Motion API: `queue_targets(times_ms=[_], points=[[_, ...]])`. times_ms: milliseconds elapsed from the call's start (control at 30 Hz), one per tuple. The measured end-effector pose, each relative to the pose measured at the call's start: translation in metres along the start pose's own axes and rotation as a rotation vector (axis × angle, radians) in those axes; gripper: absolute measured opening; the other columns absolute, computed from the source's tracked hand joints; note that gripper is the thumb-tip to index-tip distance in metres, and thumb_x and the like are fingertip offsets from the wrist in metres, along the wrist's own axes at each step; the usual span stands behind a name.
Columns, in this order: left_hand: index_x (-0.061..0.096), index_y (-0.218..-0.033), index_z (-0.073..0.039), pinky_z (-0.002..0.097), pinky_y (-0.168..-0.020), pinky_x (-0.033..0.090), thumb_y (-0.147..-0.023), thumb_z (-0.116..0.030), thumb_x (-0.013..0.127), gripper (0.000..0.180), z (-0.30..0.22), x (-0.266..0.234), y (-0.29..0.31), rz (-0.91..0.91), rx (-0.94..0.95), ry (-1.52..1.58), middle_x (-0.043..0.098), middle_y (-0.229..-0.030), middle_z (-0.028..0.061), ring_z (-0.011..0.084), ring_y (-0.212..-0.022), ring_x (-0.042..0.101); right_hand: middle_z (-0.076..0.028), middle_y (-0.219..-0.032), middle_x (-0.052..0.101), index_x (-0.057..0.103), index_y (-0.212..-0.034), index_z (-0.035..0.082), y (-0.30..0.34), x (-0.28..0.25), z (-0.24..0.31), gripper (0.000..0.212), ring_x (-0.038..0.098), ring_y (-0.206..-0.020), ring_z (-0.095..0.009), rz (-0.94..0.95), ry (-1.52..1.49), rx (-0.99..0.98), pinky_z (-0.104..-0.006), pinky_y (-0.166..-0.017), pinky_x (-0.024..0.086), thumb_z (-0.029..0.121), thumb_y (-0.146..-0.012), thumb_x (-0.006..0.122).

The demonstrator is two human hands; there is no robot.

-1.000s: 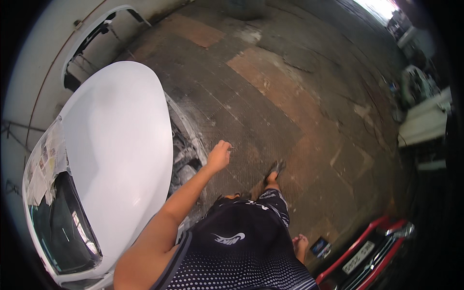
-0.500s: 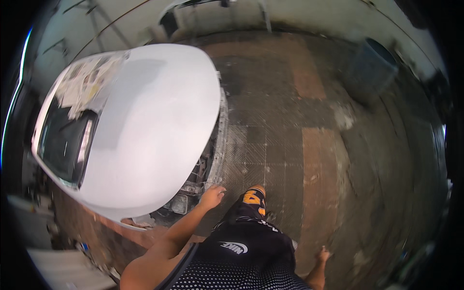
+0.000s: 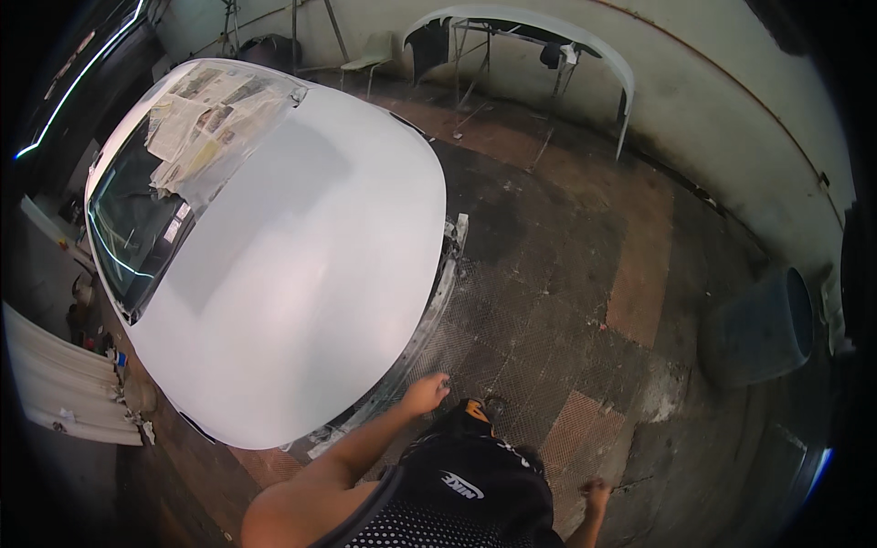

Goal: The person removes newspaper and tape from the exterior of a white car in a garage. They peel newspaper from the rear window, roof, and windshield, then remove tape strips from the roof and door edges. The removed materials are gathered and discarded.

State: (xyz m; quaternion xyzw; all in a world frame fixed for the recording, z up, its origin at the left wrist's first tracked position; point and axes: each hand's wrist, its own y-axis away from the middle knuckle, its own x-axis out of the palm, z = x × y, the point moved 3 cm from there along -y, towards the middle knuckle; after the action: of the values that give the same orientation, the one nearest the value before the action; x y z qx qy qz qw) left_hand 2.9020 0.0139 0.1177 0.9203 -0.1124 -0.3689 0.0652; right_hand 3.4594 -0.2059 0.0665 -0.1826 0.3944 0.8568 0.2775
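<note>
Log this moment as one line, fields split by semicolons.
left hand: curled, near white curved car hood; right hand: lower in view, grip unclear; printed newspaper sheets: partly covering dark glass windshield; blue cylindrical drum: far right

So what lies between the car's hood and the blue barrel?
The head view shows an exposed front bar beside the hood, then dark floor with a reddish strip before the barrel.

There is one left hand (image 3: 427, 394) and one right hand (image 3: 596, 498), one white car (image 3: 301, 256) left of both, one chair (image 3: 373, 53) and one bumper (image 3: 598, 47) well ahead of them, and one barrel (image 3: 754, 327) to their right.
</note>
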Motion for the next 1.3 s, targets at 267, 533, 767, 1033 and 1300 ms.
queue_targets(times_ms=[267,533,767,1033,1300], points=[[0.066,-0.113,-0.005,0.0405,-0.073,0.053,-0.092,-0.017,0.068,0.024,-0.113,-0.082,-0.258,-0.252,0.127,0.118,0.068,-0.096,0.0147,0.0313,-0.083,0.067,-0.011,-0.076,0.062,0.062,-0.095,0.001,-0.101,0.11,0.141,0.02,0.059,-0.067,-0.023,0.408,0.275,0.15,-0.0395,-0.063,0.05,0.013,-0.096,0.046],[0.066,-0.113,-0.007,0.0393,-0.073,0.053,-0.092,-0.014,0.066,0.022,-0.11,-0.099,-0.455,-0.367,-0.012,0.071,0.065,-0.094,0.0132,0.0301,-0.081,0.066,-0.011,-0.082,0.061,0.06,-0.096,0.002,-0.343,0.168,0.356,0.027,0.058,-0.071,-0.024,0.415,0.362,0.137,-0.042,-0.068,0.049,0.022,-0.102,0.042],[0.067,-0.113,-0.006,0.0389,-0.074,0.052,-0.092,-0.01,0.064,0.021,-0.13,-0.193,-0.587,-0.6,-0.171,0.163,0.063,-0.095,0.0132,0.0301,-0.08,0.065,-0.011,-0.084,0.06,0.059,-0.098,0.003,-0.619,0.268,0.788,0.023,0.056,-0.071,-0.024,0.093,0.475,-0.256,-0.0401,-0.069,0.048,0.021,-0.104,0.046],[0.066,-0.112,-0.004,0.0359,-0.075,0.052,-0.092,-0.009,0.064,0.021,-0.055,-0.299,-0.763,-0.799,-0.346,0.255,0.064,-0.1,0.013,0.0292,-0.084,0.066,-0.006,-0.079,0.064,0.064,-0.106,0.0,-0.579,0.566,1.166,0.028,0.061,-0.071,-0.016,0.518,0.252,-1.038,-0.0307,-0.067,0.051,0.023,-0.105,0.049],[0.064,-0.115,-0.004,0.0365,-0.079,0.053,-0.092,-0.011,0.066,0.024,0.013,-0.519,-0.895,-1.08,-0.338,0.184,0.062,-0.107,0.0126,0.0301,-0.094,0.065,-0.011,-0.09,0.068,0.064,-0.112,0.002,-0.573,0.731,1.151,0.039,0.067,-0.076,-0.022,0.88,0.933,-0.65,-0.0383,-0.069,0.056,0.036,-0.106,0.045]])
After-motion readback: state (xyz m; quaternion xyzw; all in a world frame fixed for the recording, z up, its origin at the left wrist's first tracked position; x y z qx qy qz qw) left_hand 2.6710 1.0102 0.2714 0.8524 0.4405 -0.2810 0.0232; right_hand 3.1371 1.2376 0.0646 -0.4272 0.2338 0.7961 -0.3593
